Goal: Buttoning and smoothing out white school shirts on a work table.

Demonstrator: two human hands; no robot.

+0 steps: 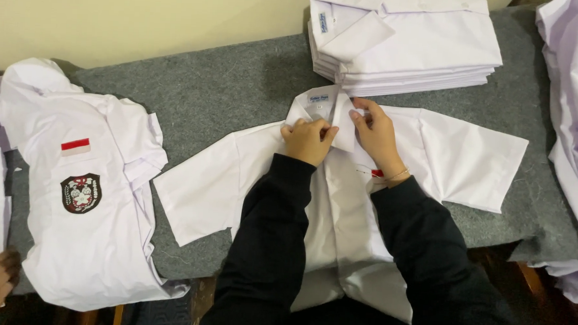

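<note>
While two hands (309, 139) (375, 130) pinch one shirt (458, 157), one stack (411, 38) behind.

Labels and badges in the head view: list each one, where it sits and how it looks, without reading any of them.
Collar label: small pale blue rectangle inside the collar of the spread shirt, just above the left hand.
Stack label: small blue rectangle at the collar of the top shirt on the folded stack.
Flag patch: red-over-white rectangle on the left shirt.
Crest badge: black shield with red and white, below the flag patch.
</note>
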